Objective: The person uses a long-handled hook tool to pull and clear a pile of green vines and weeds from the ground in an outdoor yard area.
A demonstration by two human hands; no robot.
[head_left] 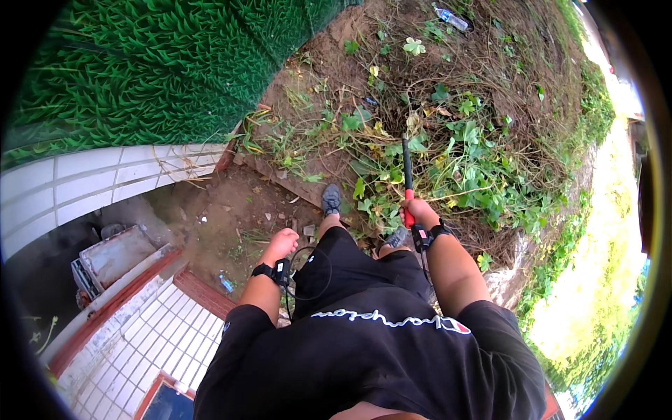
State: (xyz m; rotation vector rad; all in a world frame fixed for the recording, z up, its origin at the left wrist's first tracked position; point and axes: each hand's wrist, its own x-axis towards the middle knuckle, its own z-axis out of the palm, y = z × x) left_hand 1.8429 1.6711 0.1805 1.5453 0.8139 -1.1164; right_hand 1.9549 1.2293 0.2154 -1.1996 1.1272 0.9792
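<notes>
My right hand (420,211) is wrapped round the red grip of a long-handled tool (407,168) with a black shaft. The shaft points away from me into the green vines (462,161), where the tool's far end is lost among leaves and dry stems. My left hand (281,243) hangs by my left thigh, its fingers curled in with nothing showing in them. Below it lies bare brown soil (224,210).
A green grass-print sheet (154,70) covers the far left, above a white tiled wall (105,175). A brick edging (287,182) runs by my feet. Plastic bottles lie at the far top (451,18) and lower left (225,282). Tangled dry vines (518,91) cover the slope.
</notes>
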